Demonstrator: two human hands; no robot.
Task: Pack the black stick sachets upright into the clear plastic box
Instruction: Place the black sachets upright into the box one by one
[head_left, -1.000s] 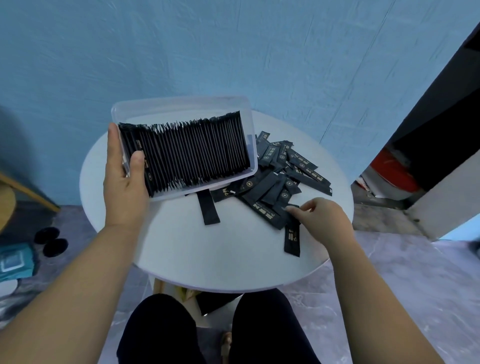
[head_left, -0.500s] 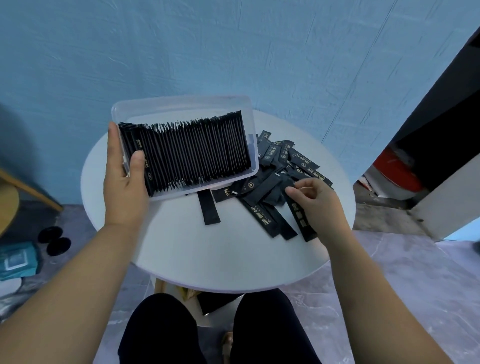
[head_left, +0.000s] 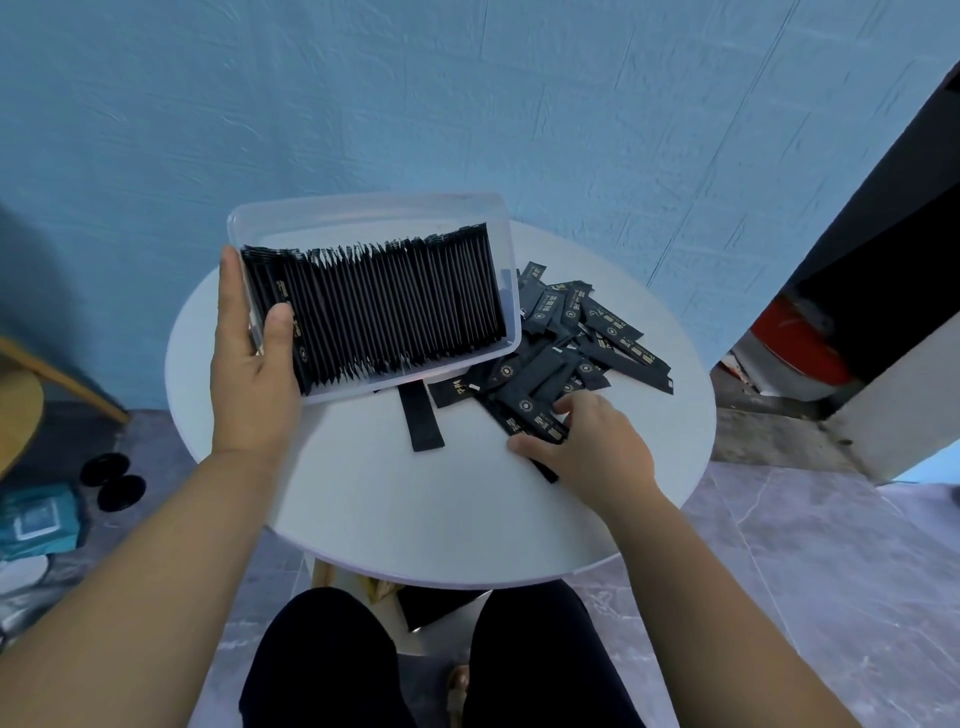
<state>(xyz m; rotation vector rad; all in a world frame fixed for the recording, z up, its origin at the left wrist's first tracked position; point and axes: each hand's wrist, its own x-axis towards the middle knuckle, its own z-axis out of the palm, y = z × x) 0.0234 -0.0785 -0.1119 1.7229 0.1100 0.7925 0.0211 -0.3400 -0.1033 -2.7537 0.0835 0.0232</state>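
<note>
Clear plastic box (head_left: 374, 218) sits far-left on the desk (head_left: 415, 509), tipped so its open top faces the cam. Near long edge is down by the desk top; can't tell if it touches. Inside: packed sachets (head_left: 384, 306) standing on end in one tight row, from the left wall almost to the right wall, small gap at the right end. Strip of bare box floor shows behind the row.

Black pile of loose sachets (head_left: 571, 338) lies flat on the desk just right of the box, some tucked under its near-right corner. One single sachet (head_left: 423, 421) lies apart from the pile, poking out from under the box's near edge and pointing toward the person.

Re left hand (head_left: 254, 374): on the box's left short wall. Fingers run up the outside, thumb hooked over the rim to the inside, pad pressing the first sachets of the row. Box wall is clamped btwn thumb + fingers.

Re right hand (head_left: 592, 447): palm down on the pile's near edge, well apart from the box. Fingers curled over a couple of sachets, thumb on their near side, one end sticking out below the hand. Reads as a pinch grip; exact count n/a, the hand covers them.

Desk is white and round. Blue wall behind, grey tile floor below.
</note>
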